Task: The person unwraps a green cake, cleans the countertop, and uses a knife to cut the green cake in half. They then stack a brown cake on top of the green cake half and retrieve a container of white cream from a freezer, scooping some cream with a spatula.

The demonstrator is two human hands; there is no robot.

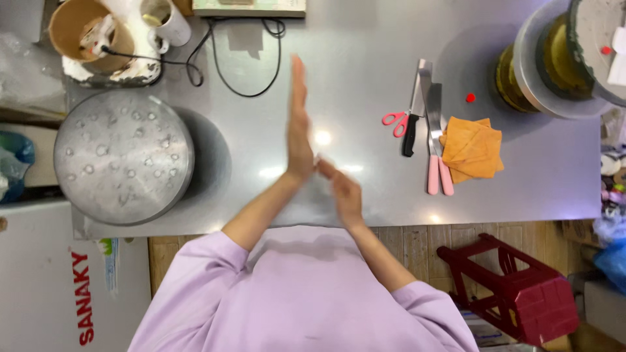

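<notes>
Both hands meet above the steel table (365,72), to the right of the big round pan (122,156). Your left hand (298,124) stands on edge, its fingers straight, pressed together and pointing away from you, and it holds nothing. Your right hand (343,194) sits lower, its fingertips touching the heel of the left palm. Its fingers look loosely bent, but they are blurred, so I cannot tell whether they pinch anything.

Judging from this, you are brushing one palm against the other. Keep the left hand flat and firm so the right has a steady surface to stroke. Work over the bare steel right of the pan, so anything that drops lands where you can wipe it.

Farther right of the pan lie the pink scissors (396,122), the knives (430,130) and a folded orange cloth (473,146), all well apart from your hands; keep your right elbow in on that side. Beyond the pan's far right edge a black cable (228,72) loops across the steel, clear of your fingertips.
</notes>
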